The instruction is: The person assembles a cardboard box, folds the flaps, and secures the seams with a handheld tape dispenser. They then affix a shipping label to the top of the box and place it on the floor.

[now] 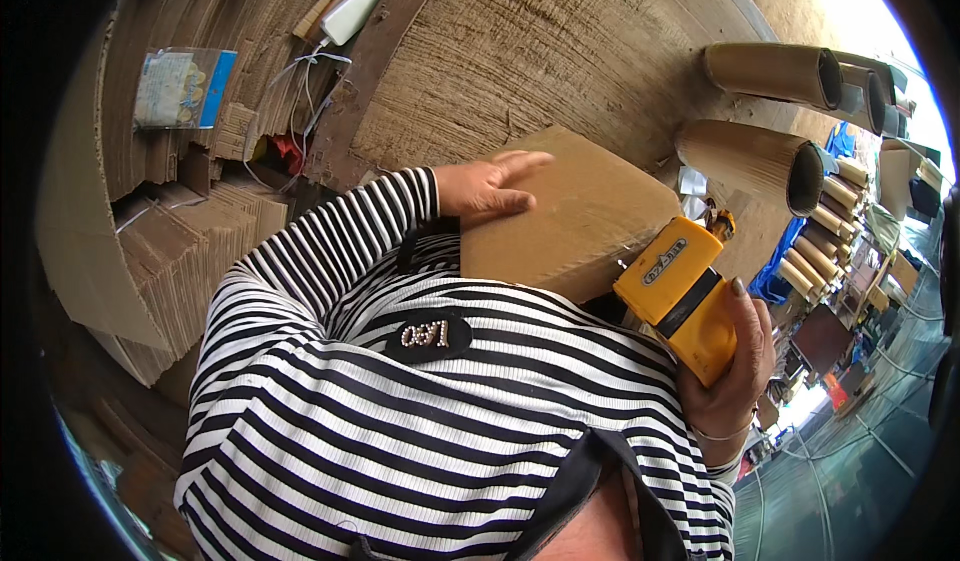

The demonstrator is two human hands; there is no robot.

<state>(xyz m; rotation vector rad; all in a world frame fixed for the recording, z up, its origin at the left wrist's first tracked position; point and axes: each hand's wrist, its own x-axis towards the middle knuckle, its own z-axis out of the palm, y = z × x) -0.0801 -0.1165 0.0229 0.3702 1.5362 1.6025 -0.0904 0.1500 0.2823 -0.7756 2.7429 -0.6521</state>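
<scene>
In front of my body is a brown cardboard box (577,208), its top flat and its near corner against my striped shirt. My left hand (495,183) rests on the box's left side, palm down, fingers stretched out and thumb apart. At the right, my right hand (731,366) grips a yellow handheld tool (670,283) with a black band and a label plate. Its front end is beside the right edge of the box, where a small metal part shows. Whether the tool touches the cardboard I cannot tell.
The box lies by a worn wooden board (510,43). Stacked flat cardboard (172,261) fills the left, with a plastic packet (184,88) on it and a white power strip (356,9) beyond. Large cardboard tubes (742,159) and bundled smaller rolls (814,261) are on the right.
</scene>
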